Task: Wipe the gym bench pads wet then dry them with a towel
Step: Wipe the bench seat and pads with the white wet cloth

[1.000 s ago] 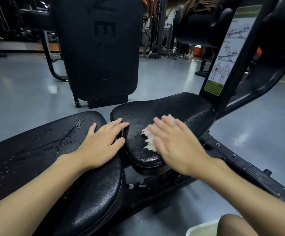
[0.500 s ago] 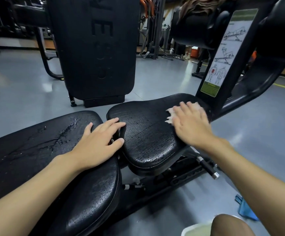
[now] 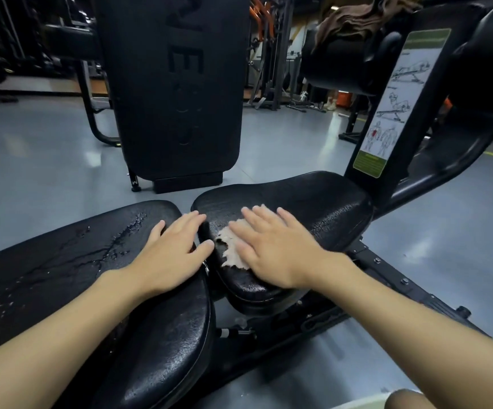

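White cloth point(image 3: 229, 246) under flat right hand point(image 3: 271, 249) (seat pad point(image 3: 313, 202))

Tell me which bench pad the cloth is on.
The smaller, right seat pad: the right hand presses the cloth there; the longer pad has water streaks.

— Any lettering we can read here?
— On the upright black pad point(image 3: 177, 93) we make out embossed "V" and "E"; the rest blurs. The instruction placard point(image 3: 398, 104) shows drawings, but its print is too small for us.
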Demonstrator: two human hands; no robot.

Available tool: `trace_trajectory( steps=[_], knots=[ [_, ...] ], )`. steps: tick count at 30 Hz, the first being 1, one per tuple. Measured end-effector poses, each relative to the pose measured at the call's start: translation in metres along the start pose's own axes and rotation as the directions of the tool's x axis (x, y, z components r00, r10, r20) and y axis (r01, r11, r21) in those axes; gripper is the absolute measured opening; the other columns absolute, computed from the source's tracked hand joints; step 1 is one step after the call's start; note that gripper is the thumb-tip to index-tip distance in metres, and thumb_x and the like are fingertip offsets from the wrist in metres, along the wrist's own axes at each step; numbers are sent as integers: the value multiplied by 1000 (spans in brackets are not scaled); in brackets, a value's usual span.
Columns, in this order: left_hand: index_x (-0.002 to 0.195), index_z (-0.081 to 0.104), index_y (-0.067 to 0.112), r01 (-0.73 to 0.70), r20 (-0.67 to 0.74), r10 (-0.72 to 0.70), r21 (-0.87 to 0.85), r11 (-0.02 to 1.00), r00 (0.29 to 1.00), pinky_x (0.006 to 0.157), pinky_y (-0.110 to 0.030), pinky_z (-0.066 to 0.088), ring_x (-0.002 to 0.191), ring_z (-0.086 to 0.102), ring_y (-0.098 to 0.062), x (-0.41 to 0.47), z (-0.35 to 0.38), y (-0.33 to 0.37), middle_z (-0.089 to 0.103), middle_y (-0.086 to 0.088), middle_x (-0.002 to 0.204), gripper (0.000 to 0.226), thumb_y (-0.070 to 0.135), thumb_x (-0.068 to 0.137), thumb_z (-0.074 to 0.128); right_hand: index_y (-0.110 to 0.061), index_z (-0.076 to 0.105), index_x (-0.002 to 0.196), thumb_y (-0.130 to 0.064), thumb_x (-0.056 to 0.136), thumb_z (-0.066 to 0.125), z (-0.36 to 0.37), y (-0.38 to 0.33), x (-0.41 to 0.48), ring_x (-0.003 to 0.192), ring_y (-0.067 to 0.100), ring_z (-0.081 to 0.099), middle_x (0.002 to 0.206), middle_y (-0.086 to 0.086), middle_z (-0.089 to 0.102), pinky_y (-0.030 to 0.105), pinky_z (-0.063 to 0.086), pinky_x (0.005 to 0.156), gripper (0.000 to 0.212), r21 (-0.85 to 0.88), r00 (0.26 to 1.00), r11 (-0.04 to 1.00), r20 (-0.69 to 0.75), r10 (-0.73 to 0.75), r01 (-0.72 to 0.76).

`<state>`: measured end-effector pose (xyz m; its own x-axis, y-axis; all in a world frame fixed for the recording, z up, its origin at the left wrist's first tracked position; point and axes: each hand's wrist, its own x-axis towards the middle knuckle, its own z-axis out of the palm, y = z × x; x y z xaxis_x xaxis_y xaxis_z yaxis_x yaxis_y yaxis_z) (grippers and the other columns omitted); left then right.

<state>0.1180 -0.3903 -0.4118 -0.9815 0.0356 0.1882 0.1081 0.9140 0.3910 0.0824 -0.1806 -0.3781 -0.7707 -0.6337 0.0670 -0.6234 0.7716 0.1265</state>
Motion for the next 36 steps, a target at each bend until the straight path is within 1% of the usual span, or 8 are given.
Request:
trace_trajectory(
  steps=[4, 11, 18, 21, 24, 27, 30, 36],
  knots=[
    [153, 21, 35, -27, 42, 24, 67, 997, 999, 122, -39, 1, 147, 12, 0, 5, -6, -10, 15, 14, 162, 103, 93, 68, 17, -32, 13, 158, -43, 104, 16, -11, 68, 20, 153, 22, 2, 167, 1, 4, 46, 3, 122, 55, -11, 974, 974, 23, 225, -225],
    [153, 20, 35, -37, -17, 39, 81, 996, 999, 122, -37, -1, 146, 8, 3, 5, 0, -13, 15, 15, 162, 112, 98, 61, 6, -24, 25, 154, -42, 100, 17, -17, 132, 43, 150, 25, 13, 164, 7, 17, 52, 11, 119, 57, 15, 839, 840, 45, 542, -543],
    [154, 18, 31, -30, -10, 31, 74, 997, 999, 122, -35, -2, 146, 8, 2, 4, -2, -10, 15, 14, 162, 113, 96, 63, 9, -20, 28, 151, -43, 100, 17, -8, 26, 65, 149, 28, 14, 162, 8, 21, 53, 13, 117, 57, -37, 948, 948, 29, 316, -315],
    [156, 11, 26, -19, -11, 20, 43, 999, 1000, 121, -31, -3, 142, 4, 6, 3, -3, -9, 12, 11, 163, 111, 92, 68, 23, -21, 18, 156, -43, 102, 17, -4, -20, 71, 152, 26, 0, 166, 7, 7, 55, 2, 119, 59, -7, 982, 986, 83, 169, -169],
    [157, -1, 22, -2, -15, 2, 5, 1000, 1000, 119, -29, -1, 131, -8, 10, -1, -6, -7, -8, 11, 163, 111, 83, 74, 43, -28, 11, 157, -47, 102, 20, -4, -27, 67, 152, 22, -9, 167, 5, -1, 57, -9, 118, 59, 42, 994, 995, 74, 86, -90],
    [156, -7, 22, 6, 2, -6, 12, 1000, 1000, 115, -24, -5, 129, -12, 11, -3, -9, -3, -11, 11, 163, 109, 75, 78, 48, -34, 13, 157, -47, 103, 15, -3, -10, 62, 153, 20, -5, 167, 1, 1, 51, -5, 121, 55, 21, 997, 999, 70, 30, -32],
    [156, 0, 23, 8, 35, -9, 30, 1000, 999, 113, -20, -10, 128, -12, 12, -3, -10, -4, -2, 10, 164, 109, 80, 75, 42, -34, 14, 157, -45, 104, 15, -7, 29, 68, 153, 20, -1, 167, -1, 4, 50, -1, 122, 54, 12, 990, 994, 96, 105, -107],
    [151, 25, 28, -25, 4, 25, 28, 999, 1000, 122, -32, -4, 145, -4, 7, 2, -4, -14, 16, 15, 161, 121, 100, 56, 17, -28, 27, 153, -44, 101, 15, -19, 120, 82, 151, 22, 13, 163, 5, 21, 52, 8, 120, 56, -9, 904, 909, 107, 415, -416]
  ],
)
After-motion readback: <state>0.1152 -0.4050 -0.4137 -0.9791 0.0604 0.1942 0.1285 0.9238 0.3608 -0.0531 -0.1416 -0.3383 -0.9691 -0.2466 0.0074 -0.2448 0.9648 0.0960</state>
